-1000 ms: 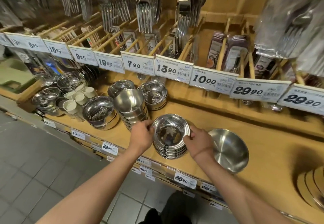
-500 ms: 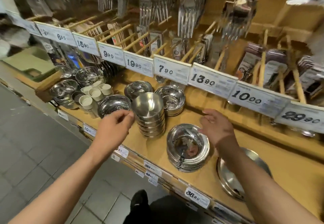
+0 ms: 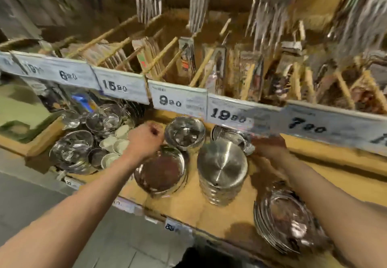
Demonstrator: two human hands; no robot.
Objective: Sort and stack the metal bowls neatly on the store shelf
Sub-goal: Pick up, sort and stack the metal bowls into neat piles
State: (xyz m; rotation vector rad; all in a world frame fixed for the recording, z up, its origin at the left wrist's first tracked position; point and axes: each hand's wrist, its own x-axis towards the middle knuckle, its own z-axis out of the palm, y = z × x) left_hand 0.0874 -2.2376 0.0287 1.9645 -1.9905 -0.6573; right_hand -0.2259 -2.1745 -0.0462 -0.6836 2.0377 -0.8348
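Warm dim light, heavy motion blur, wide-angle bending at edges.

Two hands: the left hand (image 3: 144, 140) at ten o'clock, the right hand (image 3: 270, 148) at two. Six price tags line the upper rail (image 3: 178, 98). Small white cups (image 3: 117, 144) blur past counting.

Pretty blurry, but left hand (image 3: 144, 140) is centre frame beside a shiny bowl (image 3: 184, 133), right hand (image 3: 270, 148) behind the tall bowl stack (image 3: 222, 175).
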